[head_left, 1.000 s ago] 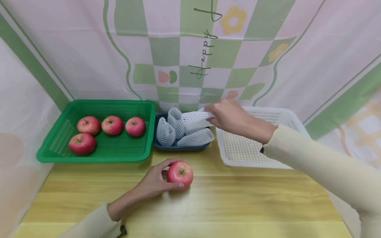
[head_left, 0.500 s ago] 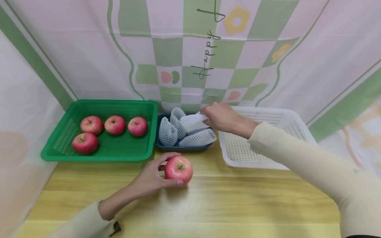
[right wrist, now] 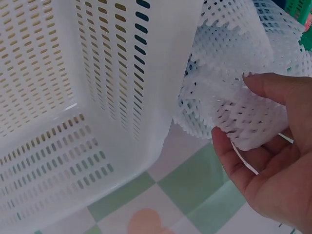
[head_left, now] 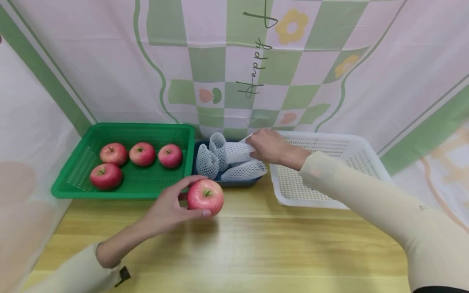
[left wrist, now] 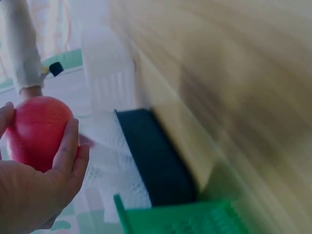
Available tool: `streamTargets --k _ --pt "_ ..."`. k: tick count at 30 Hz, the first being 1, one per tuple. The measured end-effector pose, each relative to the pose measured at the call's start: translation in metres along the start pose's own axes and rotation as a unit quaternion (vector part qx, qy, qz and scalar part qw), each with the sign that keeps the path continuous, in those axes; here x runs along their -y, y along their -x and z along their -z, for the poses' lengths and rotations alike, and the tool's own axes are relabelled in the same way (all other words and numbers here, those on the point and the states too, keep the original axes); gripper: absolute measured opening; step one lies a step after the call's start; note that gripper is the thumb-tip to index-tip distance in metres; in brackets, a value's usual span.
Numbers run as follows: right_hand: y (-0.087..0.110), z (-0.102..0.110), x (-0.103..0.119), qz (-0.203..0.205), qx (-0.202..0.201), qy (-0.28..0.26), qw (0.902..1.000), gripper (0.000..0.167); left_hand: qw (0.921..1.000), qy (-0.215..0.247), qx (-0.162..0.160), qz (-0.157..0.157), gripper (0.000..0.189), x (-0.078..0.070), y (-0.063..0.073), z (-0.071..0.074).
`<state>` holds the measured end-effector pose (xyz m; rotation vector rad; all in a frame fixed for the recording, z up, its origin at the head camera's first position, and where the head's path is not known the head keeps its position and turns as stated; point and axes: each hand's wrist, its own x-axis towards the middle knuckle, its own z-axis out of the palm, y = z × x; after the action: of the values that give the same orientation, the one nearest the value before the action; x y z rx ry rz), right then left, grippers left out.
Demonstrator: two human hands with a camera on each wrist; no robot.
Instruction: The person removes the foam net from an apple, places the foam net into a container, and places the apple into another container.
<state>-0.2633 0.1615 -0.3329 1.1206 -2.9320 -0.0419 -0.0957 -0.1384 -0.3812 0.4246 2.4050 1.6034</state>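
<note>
My left hand (head_left: 170, 207) grips a red apple (head_left: 205, 197) between thumb and fingers, lifted above the table in front of the small blue tray (head_left: 239, 184). In the left wrist view the same apple (left wrist: 40, 130) sits in the curl of the fingers. My right hand (head_left: 269, 145) pinches a white foam net sleeve (head_left: 238, 151) at the right end of the tray. The right wrist view shows thumb and fingers around the net sleeve (right wrist: 248, 109). Several other foam nets (head_left: 207, 162) lie in the tray.
A green basket (head_left: 121, 194) with several red apples (head_left: 106, 176) stands to the left of the tray. On the right is a white perforated basket (head_left: 307, 185), partly behind the right forearm. A printed cloth (head_left: 242, 61) hangs behind the wooden table (head_left: 256, 248).
My left hand has raised the apple and drawn it slightly left. My right hand has shifted a little left, still holding the foam net over the tray. The view has moved slightly.
</note>
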Motion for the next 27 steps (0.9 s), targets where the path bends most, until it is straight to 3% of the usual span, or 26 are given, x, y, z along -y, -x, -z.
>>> streamTargets --k 10,16,20,27 --pt "0.003 0.008 -0.005 -0.001 0.038 -0.017 0.9991 0.043 0.996 -0.066 -0.052 0.029 0.081 -0.012 0.003 0.052" --pt "0.007 0.01 -0.006 0.004 0.063 -0.018 0.9979 0.057 0.9924 -0.086 -0.07 0.054 0.086 -0.007 0.001 0.081" --pt "0.009 0.012 -0.007 0.002 0.066 -0.025 0.9975 0.061 0.993 -0.063 -0.072 0.07 0.086 0.001 -0.005 0.096" --pt "0.014 0.018 -0.011 0.016 0.062 -0.042 0.9971 0.062 0.9938 0.025 -0.051 0.096 0.085 0.018 -0.014 0.108"
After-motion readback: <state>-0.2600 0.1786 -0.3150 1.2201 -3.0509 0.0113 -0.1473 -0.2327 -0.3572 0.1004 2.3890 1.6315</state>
